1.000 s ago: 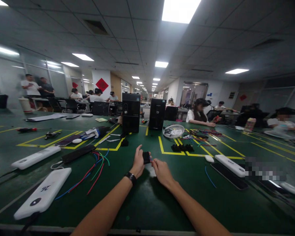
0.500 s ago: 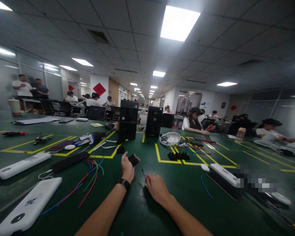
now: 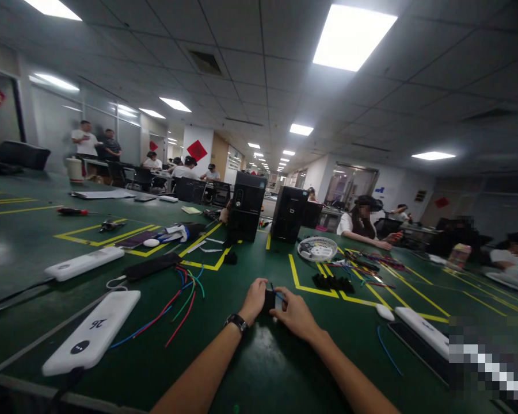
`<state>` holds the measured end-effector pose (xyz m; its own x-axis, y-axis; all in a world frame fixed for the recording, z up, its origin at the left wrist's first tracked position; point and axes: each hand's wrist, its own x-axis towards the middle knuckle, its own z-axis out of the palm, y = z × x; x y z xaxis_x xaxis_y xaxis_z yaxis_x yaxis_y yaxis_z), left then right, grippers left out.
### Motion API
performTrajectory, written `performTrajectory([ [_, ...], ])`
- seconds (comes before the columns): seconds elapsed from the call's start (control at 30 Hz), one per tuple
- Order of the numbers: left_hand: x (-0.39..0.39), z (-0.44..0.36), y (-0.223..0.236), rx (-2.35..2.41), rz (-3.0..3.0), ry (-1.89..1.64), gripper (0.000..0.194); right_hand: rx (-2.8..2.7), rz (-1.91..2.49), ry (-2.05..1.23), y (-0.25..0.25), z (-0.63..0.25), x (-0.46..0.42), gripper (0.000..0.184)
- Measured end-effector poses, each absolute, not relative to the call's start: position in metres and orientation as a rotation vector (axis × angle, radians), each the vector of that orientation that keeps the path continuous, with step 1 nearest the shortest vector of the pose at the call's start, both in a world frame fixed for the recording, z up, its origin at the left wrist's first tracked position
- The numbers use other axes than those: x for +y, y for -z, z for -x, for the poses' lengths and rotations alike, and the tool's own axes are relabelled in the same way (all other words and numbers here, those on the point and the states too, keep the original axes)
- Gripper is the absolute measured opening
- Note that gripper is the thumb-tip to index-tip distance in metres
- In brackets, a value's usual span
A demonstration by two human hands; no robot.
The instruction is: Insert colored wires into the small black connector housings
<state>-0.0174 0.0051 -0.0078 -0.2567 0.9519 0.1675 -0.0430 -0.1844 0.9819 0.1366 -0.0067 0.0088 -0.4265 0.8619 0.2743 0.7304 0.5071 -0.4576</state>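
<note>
My left hand, with a dark watch on its wrist, is closed on a small black block-shaped part above the green table. Against the right side of that part, my right hand pinches a thin blue wire. One end of the wire meets or sits just over the top of the part; I cannot tell whether it is inserted. More black parts lie in a row inside a yellow-taped area ahead to the right.
Loose coloured wires and a white power bank lie on the left. Two black computer towers stand ahead, beside a white basket. A single blue wire and a white device are on the right. A person sits across the table.
My hands have come together: the right hand has brought the blue wire up to the black part in the left. The view has turned left, so the scene sits further right.
</note>
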Motion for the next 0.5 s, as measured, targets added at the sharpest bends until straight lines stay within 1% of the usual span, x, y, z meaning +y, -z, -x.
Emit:
performTrajectory([
  [0.1,0.001,0.025,0.002,1.451,-1.212,-1.720,0.024,-2.334,1.385,-0.319,-0.015,-0.136,0.023,0.053],
  [0.2,-0.010,0.019,-0.006,1.592,-1.548,-1.852,0.023,-2.384,1.457,-0.304,-0.021,-0.126,0.057,0.047],
  [0.3,-0.024,0.001,-0.010,1.423,-2.046,-1.698,0.022,-2.398,1.468,-0.318,-0.021,-0.106,0.089,0.039],
  [0.37,-0.031,-0.010,-0.010,1.259,-2.300,-1.561,0.023,-2.385,1.487,-0.322,-0.020,-0.088,0.107,0.040],
  [0.43,-0.035,-0.016,-0.010,1.150,-2.414,-1.501,0.023,-2.369,1.493,-0.315,-0.017,-0.070,0.120,0.044],
  [0.5,-0.035,-0.018,-0.010,1.118,-2.401,-1.522,0.024,-2.363,1.475,-0.297,-0.014,-0.054,0.130,0.046],
])
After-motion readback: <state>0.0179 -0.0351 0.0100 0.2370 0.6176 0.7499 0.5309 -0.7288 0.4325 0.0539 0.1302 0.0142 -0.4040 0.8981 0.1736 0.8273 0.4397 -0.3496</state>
